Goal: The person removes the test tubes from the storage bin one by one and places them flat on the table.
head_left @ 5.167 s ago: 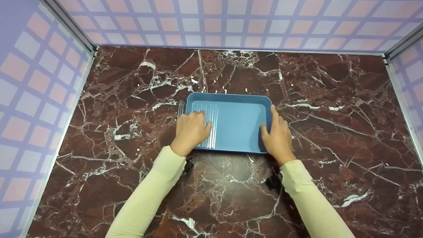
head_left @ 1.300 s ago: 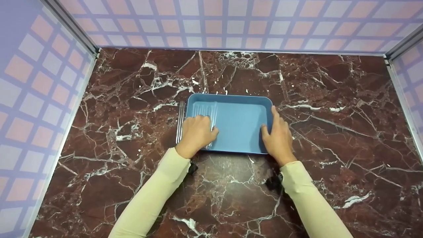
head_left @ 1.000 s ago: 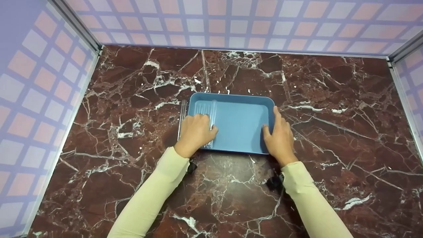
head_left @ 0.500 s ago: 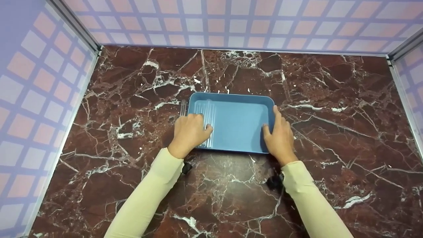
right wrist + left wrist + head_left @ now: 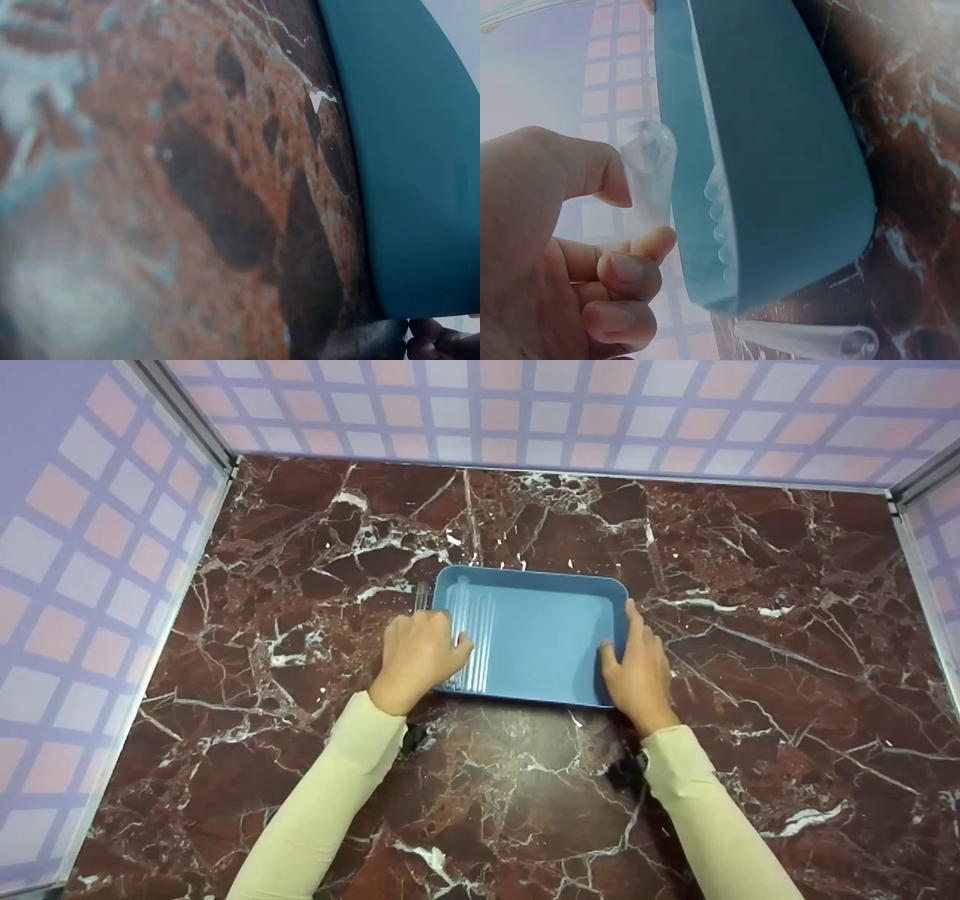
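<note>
A blue rectangular tray (image 5: 551, 641) lies mid-table. Several clear test tubes (image 5: 481, 649) lie side by side along its left end; their rounded ends (image 5: 718, 212) show over the wall in the left wrist view. My left hand (image 5: 420, 649) pinches another clear test tube (image 5: 649, 176) between thumb and fingers, at the tray's left side, rounded end toward the wrist camera. On the table just left of the tray lies one more tube (image 5: 810, 339), partly hidden by the hand in the head view. My right hand (image 5: 637, 675) grips the tray's right wall, thumb inside, fingers outside.
Dark red marbled table (image 5: 750, 720) surrounds the tray. Checked panels (image 5: 495, 416) rise at the back and both sides, joined by metal corner posts (image 5: 187, 412). Black wrist cameras (image 5: 626, 772) hang under the sleeves.
My left hand has moved left from over the tray's inside to its left edge, with a tube in its grip. My right hand stays on the tray's right wall, and the tray keeps its place.
</note>
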